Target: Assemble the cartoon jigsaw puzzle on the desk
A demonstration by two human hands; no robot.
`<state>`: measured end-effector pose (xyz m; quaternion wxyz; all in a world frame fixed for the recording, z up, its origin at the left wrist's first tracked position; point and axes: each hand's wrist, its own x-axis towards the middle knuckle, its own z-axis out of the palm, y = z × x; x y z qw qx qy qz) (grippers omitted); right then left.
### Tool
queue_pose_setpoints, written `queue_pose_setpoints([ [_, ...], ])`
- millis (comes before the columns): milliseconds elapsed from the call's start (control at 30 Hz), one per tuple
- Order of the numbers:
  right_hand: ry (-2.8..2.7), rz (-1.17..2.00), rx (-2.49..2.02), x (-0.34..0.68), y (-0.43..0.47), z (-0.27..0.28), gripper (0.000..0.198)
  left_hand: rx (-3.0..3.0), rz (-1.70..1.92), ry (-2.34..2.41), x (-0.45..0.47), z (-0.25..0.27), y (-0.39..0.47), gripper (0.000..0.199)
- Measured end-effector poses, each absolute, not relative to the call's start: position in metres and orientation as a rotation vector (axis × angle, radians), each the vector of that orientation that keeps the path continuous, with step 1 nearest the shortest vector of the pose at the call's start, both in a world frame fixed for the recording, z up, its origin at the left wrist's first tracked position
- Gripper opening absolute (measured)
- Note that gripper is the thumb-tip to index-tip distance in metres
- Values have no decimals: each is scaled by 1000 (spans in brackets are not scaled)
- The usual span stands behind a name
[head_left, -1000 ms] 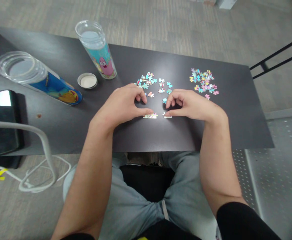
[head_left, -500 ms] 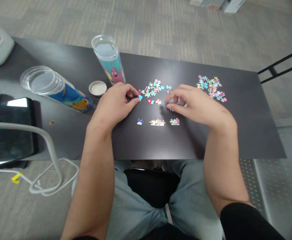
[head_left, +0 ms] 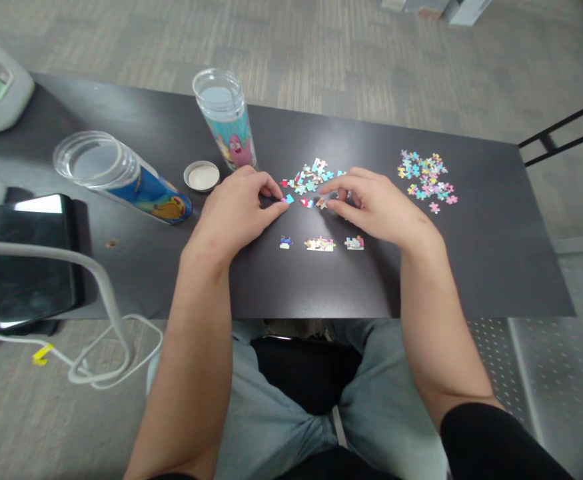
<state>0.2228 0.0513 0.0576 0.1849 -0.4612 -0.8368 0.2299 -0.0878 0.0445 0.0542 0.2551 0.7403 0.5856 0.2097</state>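
Observation:
Between the thumb and index finger of my left hand (head_left: 244,208) is a small blue puzzle piece (head_left: 290,199), held just above or on the dark table. My right hand (head_left: 378,205) has its thumb and index finger apart beside a brownish puzzle piece (head_left: 321,203); the thumb tip is at its edge. A red, white and blue piece (head_left: 306,203) lies between the hands. Just beyond is a loose pile of puzzle pieces (head_left: 312,175), partly hidden by the right fingers. Nearer me lie a blue-and-white piece (head_left: 285,243), a joined strip (head_left: 320,244) and another small section (head_left: 354,243).
A second pile of pastel pieces (head_left: 425,175) lies to the right. On the left are a clear-topped tube with a pink figure (head_left: 238,147), a blue tube (head_left: 156,195), a round lid (head_left: 202,177), a black tablet-like device (head_left: 34,260) and a white cable (head_left: 98,280).
My right hand has moved left to the brownish piece, its fingertips still apart. My left hand keeps its pinch on the blue piece. The view has shifted slightly.

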Motion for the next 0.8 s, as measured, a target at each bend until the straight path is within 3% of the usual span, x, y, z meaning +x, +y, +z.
queue_pose_setpoints([
  [367, -2343, 704, -1238, 229, 56, 52, 28, 1971, 545, 1581, -87, 57, 46, 5],
  [533, -2250, 538, -1379, 222, 59, 39, 20, 1949, 496, 1684, -79, 57, 46, 17],
  [800, -2202, 475, -1431, 226, 61, 25, 35, 1925, 360, 1801, -61, 69, 42, 25],
])
